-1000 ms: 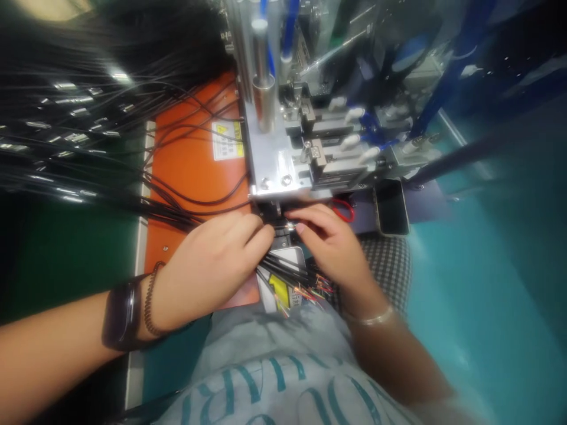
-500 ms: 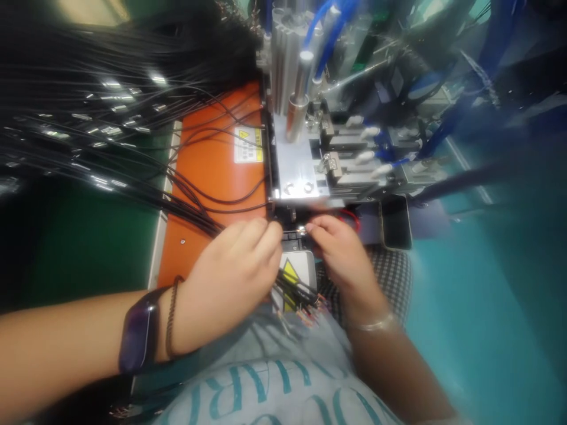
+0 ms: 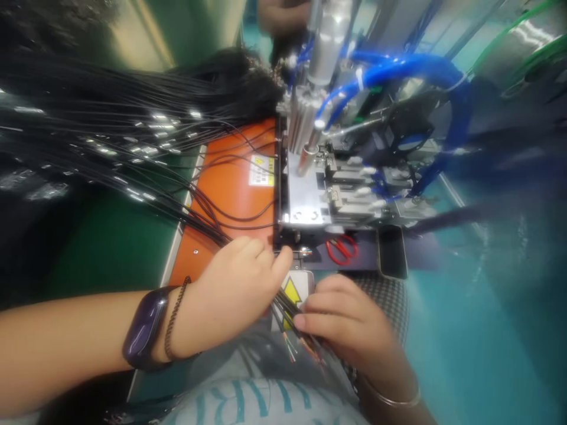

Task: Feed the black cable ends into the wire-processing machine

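My left hand [image 3: 234,289] is closed around a bunch of thin black cables [image 3: 290,307], its thumb tip at the front slot of the metal press machine [image 3: 305,203]. My right hand [image 3: 345,321] sits lower, near my body, fingers curled and pinching the stripped coloured wire ends [image 3: 305,348] of those cables. A yellow warning label [image 3: 290,292] shows between the two hands. The cables run left across the orange plate [image 3: 225,189] into a big black cable bundle [image 3: 88,141].
Red-handled scissors [image 3: 341,248] and a dark phone [image 3: 392,254] lie right of the machine's front. Blue hoses [image 3: 398,68] arch over the machine. A green mat [image 3: 101,242] lies left, a teal surface [image 3: 478,295] right. Another person's arm [image 3: 279,12] shows at the top.
My right hand has drawn back from the machine's slot toward my body and now pinches the wire ends. The left hand stays at the slot. The view has tilted upward.
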The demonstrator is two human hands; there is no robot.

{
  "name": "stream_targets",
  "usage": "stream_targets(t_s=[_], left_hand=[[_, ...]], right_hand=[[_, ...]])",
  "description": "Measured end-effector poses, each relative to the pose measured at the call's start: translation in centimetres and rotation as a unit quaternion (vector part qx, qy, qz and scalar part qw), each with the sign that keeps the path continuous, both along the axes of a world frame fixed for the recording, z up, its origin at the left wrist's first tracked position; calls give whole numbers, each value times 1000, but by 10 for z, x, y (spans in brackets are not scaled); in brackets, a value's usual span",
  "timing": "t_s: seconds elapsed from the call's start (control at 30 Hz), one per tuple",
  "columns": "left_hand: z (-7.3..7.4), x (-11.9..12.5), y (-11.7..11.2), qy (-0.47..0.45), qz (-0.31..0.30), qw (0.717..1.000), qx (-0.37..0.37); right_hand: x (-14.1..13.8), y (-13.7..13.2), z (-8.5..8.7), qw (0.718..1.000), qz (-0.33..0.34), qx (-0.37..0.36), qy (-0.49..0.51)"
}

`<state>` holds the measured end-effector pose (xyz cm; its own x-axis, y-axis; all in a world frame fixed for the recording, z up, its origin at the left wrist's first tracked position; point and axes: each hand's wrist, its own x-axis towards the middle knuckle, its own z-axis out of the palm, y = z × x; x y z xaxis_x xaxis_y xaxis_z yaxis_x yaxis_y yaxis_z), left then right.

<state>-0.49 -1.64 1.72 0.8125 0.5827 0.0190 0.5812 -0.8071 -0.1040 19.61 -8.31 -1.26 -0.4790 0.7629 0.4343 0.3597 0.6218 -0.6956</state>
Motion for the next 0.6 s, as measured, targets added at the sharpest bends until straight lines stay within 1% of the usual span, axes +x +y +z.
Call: stream_targets(t_s=[0.1,0.23,0.33,0.4,0.47,0.53,0.6], left_hand=[[-1,-1,7,13,2,999,-30],[-4,-3,19,4,16,999,-45],[-3,-5,22,-12,7,999,-47],[-1,-7,20,-29,-18,999,-29],[0,-8,17,-58,-56,997,6],[-2,-8,14,-98,-96,990,44],[-6,-8,12,-132,-123,981,70]], right_hand=[[-7,5,-10,999,-25,-4,43],[-13,16,-23,997,-66,16,32],[-14,24,-29,993,-109,20,29],[-14,29,-31,989,-148,-2,30],[-14,33,-30,983,-175,-38,33],[-14,36,-28,981,-178,-68,46],[-15,38,-26,979,-170,-92,65]])
